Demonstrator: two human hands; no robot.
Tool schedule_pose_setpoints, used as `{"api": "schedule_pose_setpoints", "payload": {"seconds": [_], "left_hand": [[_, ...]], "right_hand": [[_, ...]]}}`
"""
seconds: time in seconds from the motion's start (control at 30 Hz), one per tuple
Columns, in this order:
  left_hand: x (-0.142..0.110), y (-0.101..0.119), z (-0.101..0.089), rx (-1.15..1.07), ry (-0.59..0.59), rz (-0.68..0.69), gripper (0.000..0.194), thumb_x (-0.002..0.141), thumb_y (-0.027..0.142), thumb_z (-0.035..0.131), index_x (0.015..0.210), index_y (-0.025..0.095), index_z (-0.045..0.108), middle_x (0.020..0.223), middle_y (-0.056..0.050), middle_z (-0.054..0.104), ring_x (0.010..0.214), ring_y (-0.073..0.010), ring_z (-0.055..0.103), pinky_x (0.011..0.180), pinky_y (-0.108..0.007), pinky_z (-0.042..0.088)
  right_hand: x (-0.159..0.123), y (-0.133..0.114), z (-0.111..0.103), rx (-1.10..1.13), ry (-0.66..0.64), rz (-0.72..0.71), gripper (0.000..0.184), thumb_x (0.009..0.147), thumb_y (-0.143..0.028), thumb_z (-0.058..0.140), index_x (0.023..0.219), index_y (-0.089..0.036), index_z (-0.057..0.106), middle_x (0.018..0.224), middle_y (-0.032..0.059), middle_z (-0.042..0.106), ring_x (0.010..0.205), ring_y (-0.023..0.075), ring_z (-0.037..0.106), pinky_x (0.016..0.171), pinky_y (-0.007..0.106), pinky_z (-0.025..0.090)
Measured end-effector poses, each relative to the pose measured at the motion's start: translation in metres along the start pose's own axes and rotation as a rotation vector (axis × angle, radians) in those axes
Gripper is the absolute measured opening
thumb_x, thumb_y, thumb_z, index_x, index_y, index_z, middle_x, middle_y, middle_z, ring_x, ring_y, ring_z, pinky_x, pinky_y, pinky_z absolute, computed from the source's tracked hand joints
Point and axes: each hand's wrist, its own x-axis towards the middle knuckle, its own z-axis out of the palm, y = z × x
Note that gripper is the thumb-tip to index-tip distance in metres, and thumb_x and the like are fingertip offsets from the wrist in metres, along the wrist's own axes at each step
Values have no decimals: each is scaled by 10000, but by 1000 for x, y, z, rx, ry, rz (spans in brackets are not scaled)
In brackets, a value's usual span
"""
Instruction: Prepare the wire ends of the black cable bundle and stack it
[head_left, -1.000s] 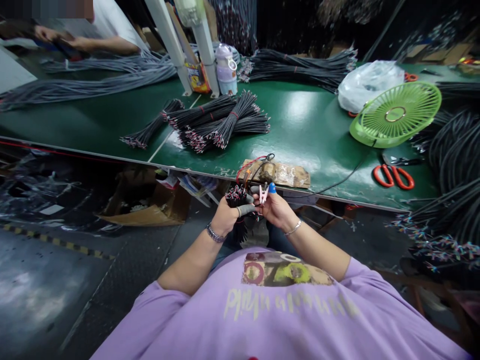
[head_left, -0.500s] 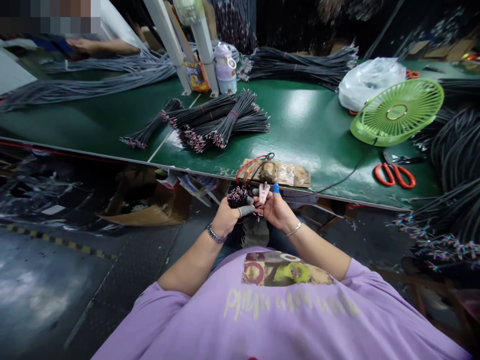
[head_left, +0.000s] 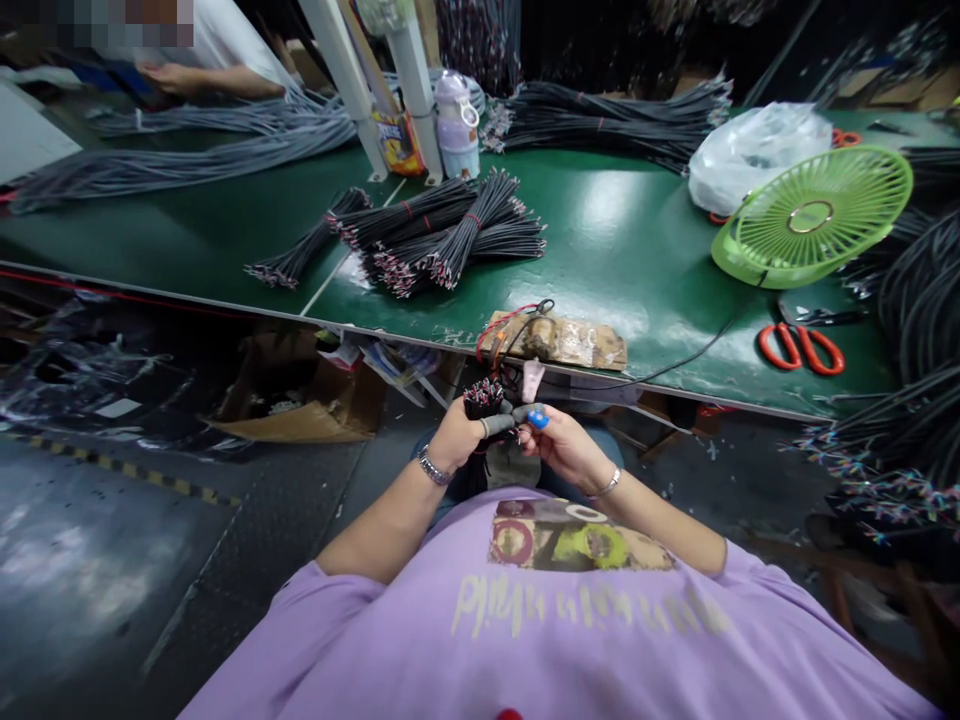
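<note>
My left hand (head_left: 466,430) is wrapped round a bundle of thin black cables (head_left: 482,398) below the bench edge. The cable ends stick up above the fist, showing red, white and black wire tips. Grey covers sit on some fingers of this hand. Close beside its thumb, my right hand (head_left: 566,445) pinches near a small cable end; the grip is partly hidden by the fingers. A blue cover is on one of its fingertips. Just beyond the hands, a pale pink piece (head_left: 532,380) stands at the bench edge, before a taped cardboard block (head_left: 577,343) with wires.
Tied cable bundles (head_left: 450,235) lie on the green bench (head_left: 600,220). To the right are a green fan (head_left: 810,215), red-handled scissors (head_left: 801,348) and a plastic bag (head_left: 757,150). A bottle (head_left: 456,130) stands at the back. A co-worker's arm (head_left: 217,85) shows at upper left.
My right hand has moved down and away from the pale pink piece, its fingers now closed beside the left thumb. The left hand still grips the bundle. The view has shifted slightly.
</note>
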Motion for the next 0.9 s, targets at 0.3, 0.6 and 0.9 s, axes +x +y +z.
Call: {"api": "schedule_pose_setpoints", "payload": {"seconds": [0.3,0.6,0.9], "left_hand": [[0,-8,2,85,-63,32,530,438,174,853,923,120,644,861,-55,692,772,-180,625,776,-339,512],[-5,-1,1,68,95,90,336,521,212,819,797,128,646,697,1,647,654,-126,584,674,-273,496],[-6,1,4,35,50,83,274,562,246,811,751,122,656,708,-10,655,664,-128,587,678,-266,494]], "right_hand": [[7,-11,13,-363,47,-192,338,560,-306,811,784,-169,598,670,-37,600,582,94,510,565,228,404],[8,-4,2,-307,100,-168,291,586,-335,795,761,-170,630,644,-30,600,565,93,496,562,234,385],[5,0,0,-291,83,-157,261,596,-310,792,773,-173,657,657,-17,635,573,101,533,560,235,424]]}}
